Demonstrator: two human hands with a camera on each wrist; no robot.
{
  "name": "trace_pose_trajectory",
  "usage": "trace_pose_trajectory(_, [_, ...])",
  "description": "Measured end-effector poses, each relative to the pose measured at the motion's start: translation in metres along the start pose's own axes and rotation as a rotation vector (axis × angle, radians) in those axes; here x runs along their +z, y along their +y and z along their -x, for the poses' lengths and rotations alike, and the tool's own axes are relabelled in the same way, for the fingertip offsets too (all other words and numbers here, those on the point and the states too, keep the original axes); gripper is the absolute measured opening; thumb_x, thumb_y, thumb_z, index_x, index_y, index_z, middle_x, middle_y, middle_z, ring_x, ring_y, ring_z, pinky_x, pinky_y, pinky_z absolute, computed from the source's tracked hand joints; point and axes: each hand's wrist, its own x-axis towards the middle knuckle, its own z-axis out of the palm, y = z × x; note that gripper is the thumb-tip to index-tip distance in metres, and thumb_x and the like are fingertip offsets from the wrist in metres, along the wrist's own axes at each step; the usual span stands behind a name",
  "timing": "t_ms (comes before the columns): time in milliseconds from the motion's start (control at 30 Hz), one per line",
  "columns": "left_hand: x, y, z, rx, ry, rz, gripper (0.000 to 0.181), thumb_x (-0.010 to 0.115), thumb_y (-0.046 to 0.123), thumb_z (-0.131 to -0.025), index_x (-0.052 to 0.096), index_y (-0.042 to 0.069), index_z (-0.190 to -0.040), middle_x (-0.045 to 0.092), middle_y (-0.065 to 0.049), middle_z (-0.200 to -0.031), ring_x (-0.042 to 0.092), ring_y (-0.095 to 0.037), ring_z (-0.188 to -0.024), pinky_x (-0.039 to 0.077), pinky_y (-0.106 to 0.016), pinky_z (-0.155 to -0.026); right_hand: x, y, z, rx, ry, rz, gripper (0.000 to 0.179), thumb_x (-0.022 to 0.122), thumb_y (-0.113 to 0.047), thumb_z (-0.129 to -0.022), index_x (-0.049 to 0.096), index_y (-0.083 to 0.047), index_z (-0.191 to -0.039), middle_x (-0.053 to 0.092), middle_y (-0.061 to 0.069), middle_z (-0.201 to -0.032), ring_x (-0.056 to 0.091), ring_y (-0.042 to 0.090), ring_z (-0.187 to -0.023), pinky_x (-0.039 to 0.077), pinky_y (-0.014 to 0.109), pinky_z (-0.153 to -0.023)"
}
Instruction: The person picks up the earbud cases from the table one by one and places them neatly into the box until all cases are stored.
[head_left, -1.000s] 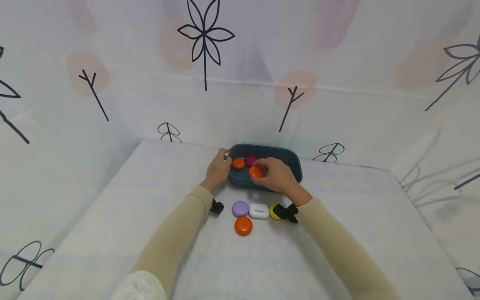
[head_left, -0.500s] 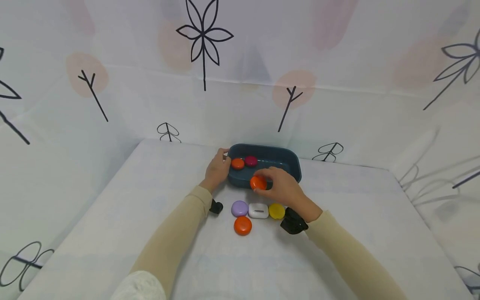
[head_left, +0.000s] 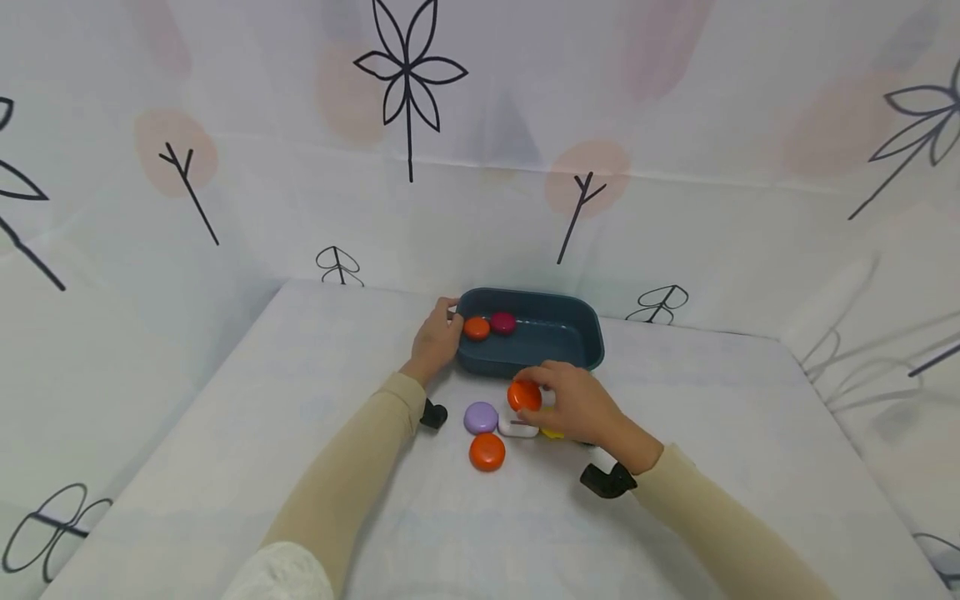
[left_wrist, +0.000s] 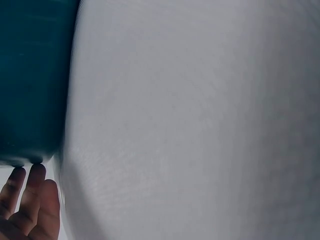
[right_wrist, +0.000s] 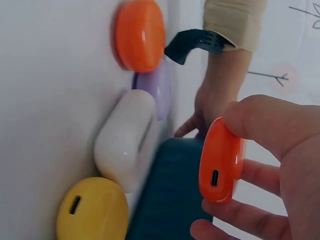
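Note:
A round orange earbud case (head_left: 524, 395) is pinched between the thumb and fingers of my right hand (head_left: 573, 404), just in front of the dark teal bin (head_left: 491, 364). The right wrist view shows a small charging port on this held case (right_wrist: 217, 162). At the bin's left end, my left hand (head_left: 437, 337) touches the wall with its fingertips, as the left wrist view also shows (left_wrist: 30, 205). Inside the bin, at its left, lie another orange case (head_left: 476, 328) and a dark red case (head_left: 503, 323).
In front of the bin, a purple case (head_left: 480, 417), a white earbud case (head_left: 517, 429) and a yellow case (head_left: 552, 433) form a row; my right hand partly hides the last two. Nearer lies an orange case (head_left: 487, 452). A patterned cloth wall (head_left: 480, 217) rises behind the bin.
My right hand has lifted the orange case out of the bin and brought it toward me, over the row of cases. The left hand stays at the bin.

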Motion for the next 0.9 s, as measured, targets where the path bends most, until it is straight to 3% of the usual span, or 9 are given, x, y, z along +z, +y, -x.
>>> trace_pose_trajectory(267, [0.001,-0.002,-0.002,0.013,0.01,-0.003,0.039,0.035,0.031,-0.087,0.038,0.021,-0.125,0.056,-0.006,-0.116,0.052,-0.022,-0.106,0.039,-0.038,-0.089,0.007,-0.004,0.015,-0.041,-0.066,0.059,0.041,0.069,-0.046,-0.065,0.06,-0.03,-0.102,0.054,-0.016,-0.085,0.051,0.01,-0.082,0.042,0.02,-0.065])
trace_pose_trajectory(667, [0.001,-0.001,-0.003,0.01,0.004,0.013,0.041,0.035,0.032,-0.086,0.038,0.021,-0.126,0.055,-0.006,-0.116,0.052,-0.021,-0.105,0.039,-0.039,-0.089,0.015,-0.015,0.026,-0.13,-0.118,0.147,0.042,0.068,-0.049,-0.064,0.061,-0.029,-0.1,0.053,-0.015,-0.076,0.043,0.003,-0.07,0.037,0.019,-0.061])
trace_pose_trajectory(900, [0.001,-0.002,-0.003,0.0,-0.005,0.007,0.042,0.034,0.032,-0.087,0.037,0.021,-0.127,0.055,-0.005,-0.117,0.051,-0.021,-0.105,0.039,-0.038,-0.089,0.019,-0.015,0.028,-0.128,-0.156,0.166,0.043,0.069,-0.049,-0.063,0.062,-0.029,-0.101,0.053,-0.014,-0.075,0.042,0.003,-0.069,0.037,0.019,-0.059])
